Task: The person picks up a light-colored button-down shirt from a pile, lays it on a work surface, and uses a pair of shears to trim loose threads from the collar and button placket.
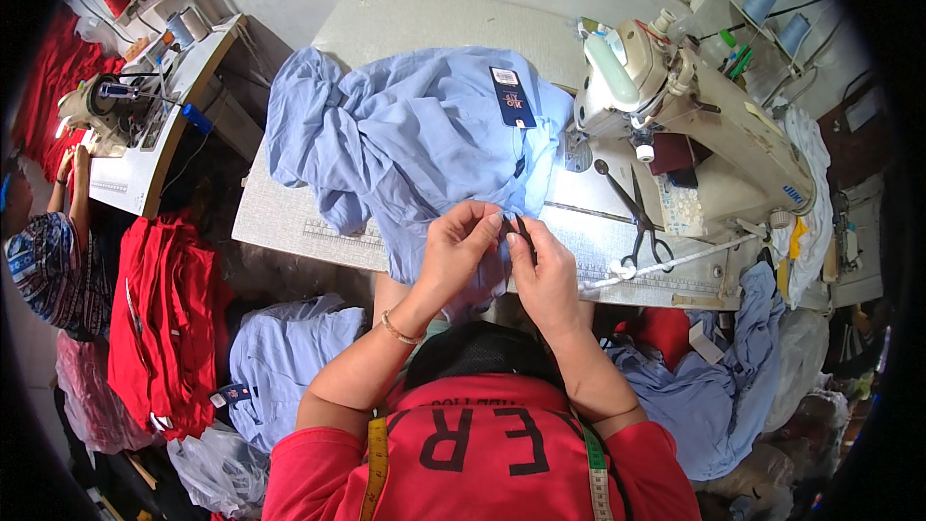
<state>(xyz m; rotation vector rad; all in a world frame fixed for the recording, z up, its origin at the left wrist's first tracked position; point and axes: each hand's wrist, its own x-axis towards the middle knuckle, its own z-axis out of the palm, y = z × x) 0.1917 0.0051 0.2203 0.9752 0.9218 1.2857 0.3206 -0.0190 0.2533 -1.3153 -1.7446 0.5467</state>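
A light blue garment (424, 125) lies rumpled on the sewing table, its near end hanging over the front edge toward my lap. On top of it is a dark navy hang tag (512, 96), with a small dark label below. At the garment's near edge, my left hand (461, 243) is closed in a pinch. Close beside it, my right hand (544, 275) is also closed, thumb against fingers. Between the fingertips shows a small dark piece (524, 230), too small to name; both hands seem to grip it. Part of the garment is hidden behind my hands.
A sewing machine (694, 106) stands at the right, with black scissors (637, 217) and a white cord (675, 265) nearby. Red garments (166, 318) and blue garments (289, 357) are piled at left, more blue cloth (714, 396) at right. Another person (58, 241) works at a second machine.
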